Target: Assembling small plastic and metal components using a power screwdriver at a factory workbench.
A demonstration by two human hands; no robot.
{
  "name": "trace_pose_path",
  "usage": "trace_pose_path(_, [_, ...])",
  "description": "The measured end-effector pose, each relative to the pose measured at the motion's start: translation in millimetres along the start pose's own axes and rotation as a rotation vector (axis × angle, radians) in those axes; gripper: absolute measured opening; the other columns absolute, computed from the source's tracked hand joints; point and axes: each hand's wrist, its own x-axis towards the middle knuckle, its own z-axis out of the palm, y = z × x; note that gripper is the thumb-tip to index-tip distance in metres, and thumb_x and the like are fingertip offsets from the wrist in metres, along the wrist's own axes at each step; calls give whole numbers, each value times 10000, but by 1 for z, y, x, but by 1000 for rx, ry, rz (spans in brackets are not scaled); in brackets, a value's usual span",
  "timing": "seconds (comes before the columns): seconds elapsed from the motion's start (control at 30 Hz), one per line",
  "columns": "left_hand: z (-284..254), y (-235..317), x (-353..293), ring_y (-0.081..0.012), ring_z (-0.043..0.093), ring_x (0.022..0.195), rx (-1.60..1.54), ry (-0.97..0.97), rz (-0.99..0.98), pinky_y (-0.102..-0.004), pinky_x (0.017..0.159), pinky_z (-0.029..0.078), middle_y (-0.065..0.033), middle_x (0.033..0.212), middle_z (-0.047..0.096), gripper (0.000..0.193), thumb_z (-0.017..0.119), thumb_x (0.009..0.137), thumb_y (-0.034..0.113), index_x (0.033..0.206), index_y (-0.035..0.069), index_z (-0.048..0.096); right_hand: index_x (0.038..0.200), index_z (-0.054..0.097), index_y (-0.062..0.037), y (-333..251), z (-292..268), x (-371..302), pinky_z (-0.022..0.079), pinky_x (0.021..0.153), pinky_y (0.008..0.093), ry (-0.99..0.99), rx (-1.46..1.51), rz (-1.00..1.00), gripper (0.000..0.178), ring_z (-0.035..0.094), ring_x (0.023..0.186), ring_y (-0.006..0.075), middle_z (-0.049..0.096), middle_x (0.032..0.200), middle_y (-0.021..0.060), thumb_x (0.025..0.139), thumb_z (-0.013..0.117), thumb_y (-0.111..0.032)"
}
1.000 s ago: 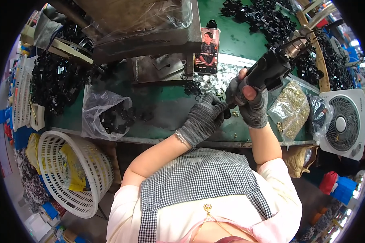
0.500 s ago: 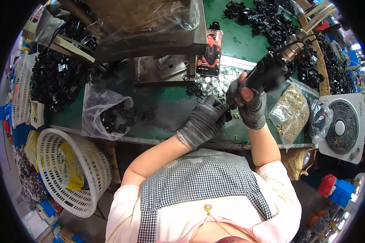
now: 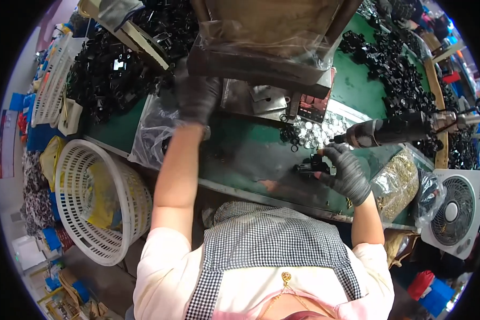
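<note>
My left hand, in a dark grey fingerless glove, reaches far forward beside the metal press block; motion smears its fingers. Left of it spreads a heap of small black parts. My right hand, gloved alike, is closed on a small black part, pinched between thumb and fingers low over the green tabletop. Just beyond that hand a black power screwdriver points left, with no hand round it. Shiny round metal pieces and a few black rings lie beyond the black part.
A heavy press block stands at the back centre, partly covering a phone. Bags of brass-coloured screws and dark pieces sit right, by a fan. A clear plastic bag and white basket are left.
My left hand has left the right one and swung forward and left. My right hand has let go of the screwdriver, which now lies more level, and holds the black part.
</note>
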Motion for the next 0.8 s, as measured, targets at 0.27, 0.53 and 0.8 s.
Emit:
trace_pose_path(0.27, [14,-104,42,-355,463,1225,391,-617,-165,-466,1014,399,-171,1238,523,655,656,755,531,1322,254,481,1026,618,-20,-22,0,-5,502,739,407,-158,-298,73,452,608,852,360,613,938,169,629,802,-137])
trace_pose_path(0.53, [6,-104,28,-338,449,1257,351,-799,-62,-433,1021,405,-113,1345,492,628,717,678,551,1225,269,594,910,610,-2,60,-66,-26,519,605,325,177,60,416,240,631,691,201,646,807,92,748,761,-93])
trace_pose_path(0.8, [-22,-27,19,-288,638,1002,298,-666,-191,-453,877,488,-125,1066,680,605,679,642,635,1034,176,717,884,645,-30,120,-150,-16,461,609,257,339,-173,617,154,575,677,109,666,791,49,831,723,-152])
